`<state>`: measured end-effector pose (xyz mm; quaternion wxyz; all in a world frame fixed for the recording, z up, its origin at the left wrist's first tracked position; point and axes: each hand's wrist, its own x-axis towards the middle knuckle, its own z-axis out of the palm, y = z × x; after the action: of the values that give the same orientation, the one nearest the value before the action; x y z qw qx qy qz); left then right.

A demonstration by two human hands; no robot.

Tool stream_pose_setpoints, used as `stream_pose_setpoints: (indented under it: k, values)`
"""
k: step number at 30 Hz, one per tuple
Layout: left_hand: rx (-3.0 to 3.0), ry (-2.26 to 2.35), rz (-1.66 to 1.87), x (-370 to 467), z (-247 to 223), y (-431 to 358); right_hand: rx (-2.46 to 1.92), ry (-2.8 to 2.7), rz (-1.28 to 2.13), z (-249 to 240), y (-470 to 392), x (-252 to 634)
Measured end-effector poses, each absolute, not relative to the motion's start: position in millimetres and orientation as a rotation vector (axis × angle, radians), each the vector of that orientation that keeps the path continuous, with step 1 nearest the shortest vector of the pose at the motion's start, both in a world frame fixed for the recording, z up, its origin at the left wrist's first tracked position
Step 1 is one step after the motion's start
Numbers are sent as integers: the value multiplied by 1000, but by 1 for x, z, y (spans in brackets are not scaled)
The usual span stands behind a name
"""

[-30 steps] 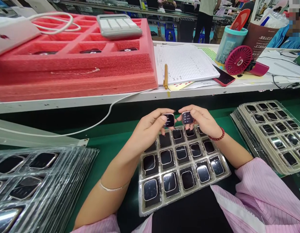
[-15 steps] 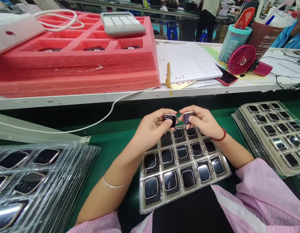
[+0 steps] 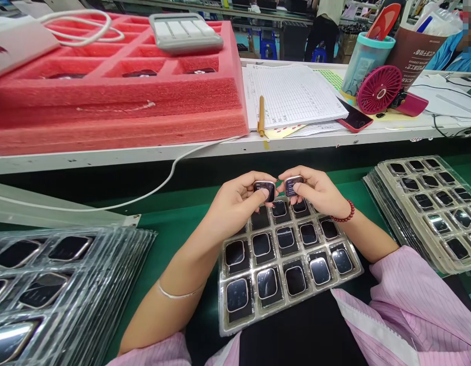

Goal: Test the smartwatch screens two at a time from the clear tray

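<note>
My left hand (image 3: 241, 198) is closed around a smartwatch body (image 3: 261, 187) with a lit dark screen, its thumb resting on the glass. A second smartwatch body (image 3: 290, 184), showing lines of small text, is gripped in my right hand (image 3: 321, 192), the thumb again on the screen. The two watches are held side by side, a little apart, above the far edge of a clear plastic tray (image 3: 258, 321). Several strapless square watches sit in the tray's pockets, screens up. My hands and the watches partly hide its far row.
Stacked watch trays stand at the left (image 3: 117, 284) and right (image 3: 406, 223). Behind, a white shelf (image 3: 205, 150) carries red foam (image 3: 205, 114), papers (image 3: 292, 96), a pen (image 3: 261, 114), a phone (image 3: 355, 119) and a pink fan (image 3: 379, 91). A white cable (image 3: 170, 178) hangs down.
The camera view has shifted slightly. Both hands stay nearly in place, each keeping its watch, with thumbs on the screens.
</note>
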<state>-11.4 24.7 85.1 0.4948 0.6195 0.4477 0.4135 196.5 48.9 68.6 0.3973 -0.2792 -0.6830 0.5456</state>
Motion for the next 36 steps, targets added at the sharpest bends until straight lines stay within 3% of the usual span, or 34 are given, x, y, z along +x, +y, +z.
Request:
stream_pose_setpoints:
  k: [36]
  values:
    - [1437, 1042, 1081, -10, 78, 30, -702, -1843, 1370, 60, 53, 199]
